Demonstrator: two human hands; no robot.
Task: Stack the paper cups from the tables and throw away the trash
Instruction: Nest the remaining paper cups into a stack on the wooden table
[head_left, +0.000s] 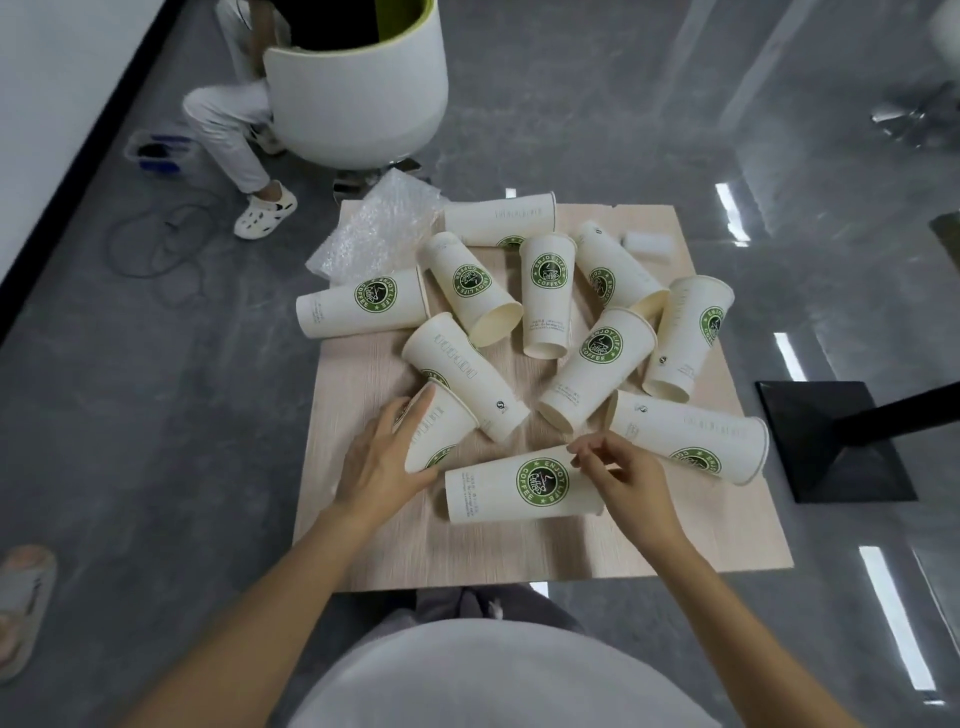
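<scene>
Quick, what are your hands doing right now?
Left hand: open, fingers flat on the left cup.
Right hand: pinching the rim of the front cup.

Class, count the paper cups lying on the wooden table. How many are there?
11 cups: one at the far edge, one far left, three behind centre, two mid-table, two at right, one under the left hand, one pinched by the right hand. None appears hidden.

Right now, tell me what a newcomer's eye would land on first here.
A jumble of logoed paper cups lying mostly on their sides covers the wooden table. At the near edge, the left hand rests on one cup while the right hand pinches the nearest cup. Crumpled bubble wrap sits at the far left corner.
</scene>
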